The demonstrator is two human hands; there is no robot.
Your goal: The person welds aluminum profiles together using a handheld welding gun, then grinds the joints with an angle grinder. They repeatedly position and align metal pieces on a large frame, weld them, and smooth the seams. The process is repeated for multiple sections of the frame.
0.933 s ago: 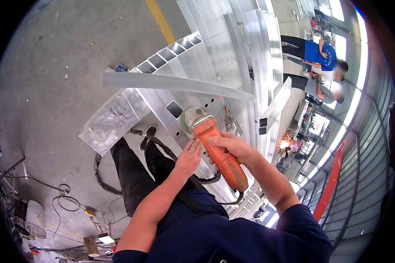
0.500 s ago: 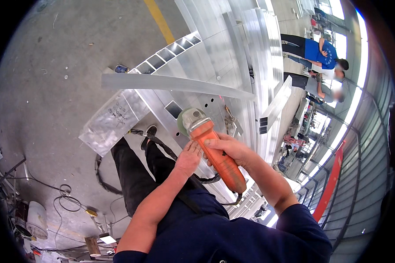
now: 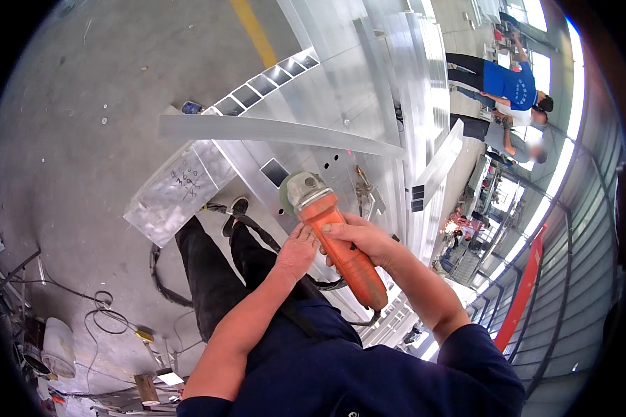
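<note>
While my right hand wraps the orange angle grinder, left hand rests against its side.
Grinder head sits on the aluminium panel in front of me.

Grey concrete floor w/ a yellow painted line toward the top edge. White bucket and loose black cables at lower-left floor. Two other people stand at upper right, one in a blue shirt, beside stacked pale metal profiles. Red beam leans at right, near grey corrugated wall.
</note>
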